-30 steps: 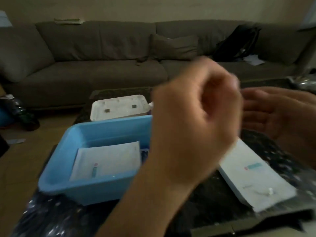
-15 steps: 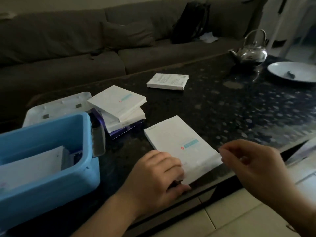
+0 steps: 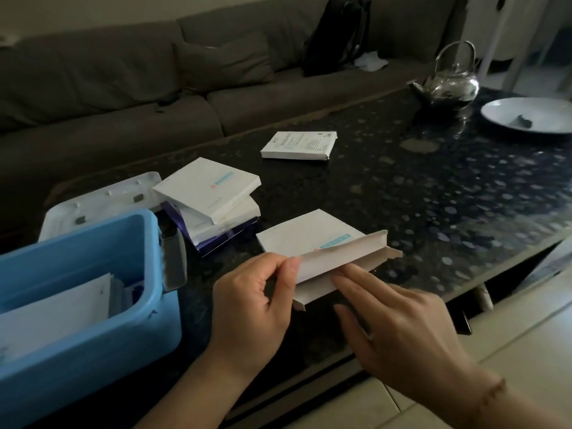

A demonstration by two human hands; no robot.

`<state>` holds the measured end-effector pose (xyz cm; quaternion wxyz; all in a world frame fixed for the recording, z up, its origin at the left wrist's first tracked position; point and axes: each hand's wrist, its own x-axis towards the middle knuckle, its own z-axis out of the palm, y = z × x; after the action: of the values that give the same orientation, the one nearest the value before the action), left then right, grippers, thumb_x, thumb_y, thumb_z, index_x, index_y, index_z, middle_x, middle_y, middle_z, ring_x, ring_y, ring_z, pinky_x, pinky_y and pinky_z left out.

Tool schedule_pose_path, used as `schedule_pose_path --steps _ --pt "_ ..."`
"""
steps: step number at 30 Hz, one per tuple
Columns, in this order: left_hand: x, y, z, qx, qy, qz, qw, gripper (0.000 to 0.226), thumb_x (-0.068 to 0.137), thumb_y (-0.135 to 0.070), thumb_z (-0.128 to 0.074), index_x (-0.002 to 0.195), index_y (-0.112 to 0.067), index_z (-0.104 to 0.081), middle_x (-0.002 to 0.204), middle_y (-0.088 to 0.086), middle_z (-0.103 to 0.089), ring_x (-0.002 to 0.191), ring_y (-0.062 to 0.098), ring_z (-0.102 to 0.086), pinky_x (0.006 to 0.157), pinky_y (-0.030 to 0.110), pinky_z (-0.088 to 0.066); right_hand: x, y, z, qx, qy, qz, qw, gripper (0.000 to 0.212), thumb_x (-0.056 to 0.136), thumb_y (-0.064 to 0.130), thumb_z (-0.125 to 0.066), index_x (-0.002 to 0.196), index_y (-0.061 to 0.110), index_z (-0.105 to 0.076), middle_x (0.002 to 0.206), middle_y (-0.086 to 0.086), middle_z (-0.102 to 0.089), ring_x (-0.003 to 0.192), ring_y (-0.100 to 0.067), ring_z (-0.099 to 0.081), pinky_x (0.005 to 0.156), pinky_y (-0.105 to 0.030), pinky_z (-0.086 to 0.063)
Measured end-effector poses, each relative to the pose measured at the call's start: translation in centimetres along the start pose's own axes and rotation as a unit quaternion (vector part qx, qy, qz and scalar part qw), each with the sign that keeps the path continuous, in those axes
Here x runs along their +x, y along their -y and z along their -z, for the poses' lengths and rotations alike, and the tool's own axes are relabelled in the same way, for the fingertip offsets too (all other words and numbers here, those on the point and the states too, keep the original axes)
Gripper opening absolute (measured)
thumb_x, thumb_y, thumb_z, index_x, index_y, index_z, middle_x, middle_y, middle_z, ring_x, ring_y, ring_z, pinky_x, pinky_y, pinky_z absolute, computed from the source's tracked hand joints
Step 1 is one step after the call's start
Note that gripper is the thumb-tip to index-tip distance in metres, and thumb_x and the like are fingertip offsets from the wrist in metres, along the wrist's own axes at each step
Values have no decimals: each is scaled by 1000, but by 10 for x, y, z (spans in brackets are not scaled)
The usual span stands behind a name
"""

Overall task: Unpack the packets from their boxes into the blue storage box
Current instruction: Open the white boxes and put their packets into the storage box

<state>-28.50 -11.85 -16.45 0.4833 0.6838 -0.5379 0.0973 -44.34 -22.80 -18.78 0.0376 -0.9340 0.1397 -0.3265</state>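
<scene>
A flat white box [image 3: 309,236] lies near the table's front edge with its end flap lifted. My left hand [image 3: 257,301] pinches the flap's left corner between thumb and fingers. My right hand [image 3: 399,329] has its fingers straight, their tips at the box's open end under the flap. The blue storage box [image 3: 93,351] stands at the left, with white packets [image 3: 55,308] inside it. Two more white boxes [image 3: 210,193] are stacked on a purple one beside it. Another white box [image 3: 298,145] lies farther back.
The white lid [image 3: 93,202] of the storage box lies behind it. A metal kettle [image 3: 452,82] and a white plate [image 3: 532,114] stand at the far right of the dark speckled table [image 3: 433,196]. A sofa runs behind the table.
The view swung right from the blue box. My left hand went from resting on the box's near corner to lifting its flap. My right hand came in to the open end.
</scene>
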Motion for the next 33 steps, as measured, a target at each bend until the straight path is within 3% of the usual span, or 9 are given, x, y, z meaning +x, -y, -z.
schedule_pose_path --steps 3,7,12,19,24,28,33 --pt "3 1 1 -9 -7 -7 1000 32 99 -25 -52 71 -13 -62 62 -26 -43 56 -6 -51 52 4 -34 2 1 -7 -57 22 3 998 44 85 30 -59 126 16 -64 129 -1 -64 65 -20 -69 41 -33 -51" --pt "4 3 3 0 -17 1 1000 36 99 -27 -53 66 -14 -61 55 -18 -44 46 8 -45 43 18 -34 4 4 -16 -86 34 -7 996 47 81 24 -63 127 14 -60 123 -4 -57 57 -21 -61 36 -34 -46" --pt "6 0 7 -11 -15 6 1000 31 98 -26 -55 67 -24 -56 52 -25 -39 45 0 -45 48 5 -29 0 6 -21 -85 17 -2 996 42 79 19 -65 120 14 -64 125 -3 -62 51 -20 -57 35 -33 -44" --pt "3 -2 4 -7 3 -9 1000 33 98 -27 -55 69 -15 -63 63 -33 -45 57 -10 -55 50 2 -35 -1 -3 -18 -65 -43 37 996 23 82 9 -67 104 17 -71 97 3 -72 58 -20 -62 42 -34 -48" --pt "3 -2 5 -9 1 -12 1000 34 98 -27 -55 69 -13 -65 65 -32 -47 58 -10 -56 51 2 -36 -5 -7 -13 -43 -37 67 996 20 92 13 -58 103 17 -73 102 3 -72 63 -19 -63 46 -35 -47" --pt "2 1 4 -18 -3 -1 1000 36 97 -29 -55 65 -15 -62 57 -23 -47 49 4 -53 47 11 -36 -9 -5 -2 -28 -51 91 994 26 96 9 -50 97 16 -75 96 2 -71 57 -20 -58 45 -34 -43" --pt "2 2 5 -28 29 -20 999 36 97 -24 -54 65 -8 -64 64 -25 -50 63 -7 -57 56 4 -38 -17 2 15 -11 -92 109 990 22 93 12 -56 90 14 -77 103 -2 -74 57 -21 -61 44 -33 -42"
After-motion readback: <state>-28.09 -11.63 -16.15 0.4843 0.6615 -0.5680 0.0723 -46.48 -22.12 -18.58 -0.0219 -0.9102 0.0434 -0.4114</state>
